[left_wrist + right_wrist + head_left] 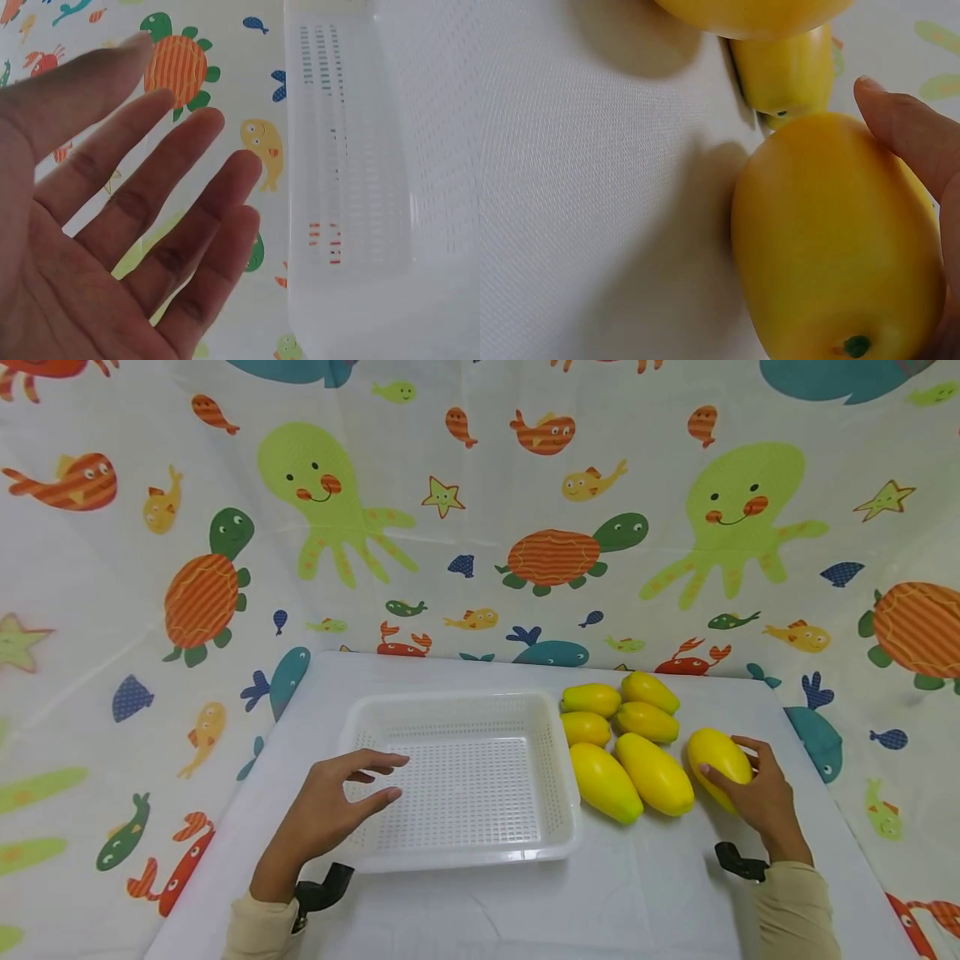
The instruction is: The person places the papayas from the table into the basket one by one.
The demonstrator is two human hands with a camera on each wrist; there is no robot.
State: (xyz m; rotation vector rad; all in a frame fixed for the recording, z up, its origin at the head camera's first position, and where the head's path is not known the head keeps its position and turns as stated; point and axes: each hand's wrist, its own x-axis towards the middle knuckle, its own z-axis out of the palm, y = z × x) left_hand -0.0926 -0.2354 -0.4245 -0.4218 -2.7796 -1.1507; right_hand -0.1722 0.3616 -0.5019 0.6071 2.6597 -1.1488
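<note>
My right hand [765, 789] grips an oval yellow papaya [717, 767] at the right of the table, thumb on the near side and fingers over the far side. Close up in the right wrist view, that papaya [840, 240] shows a small dark green stem end, with the thumb lying along its side. My left hand [326, 806] hovers at the left side of a white perforated plastic basket [465, 864], its fingers spread and holding nothing. In the left wrist view the palm and loosely extended fingers [172, 157] face the camera beside the basket wall [360, 150].
Two large papayas [654, 774] and several smaller yellow fruits [647, 722] lie grouped between the basket and my right hand. A white cloth [637, 893] covers the table. Behind it hangs a curtain [480, 460] printed with sea animals.
</note>
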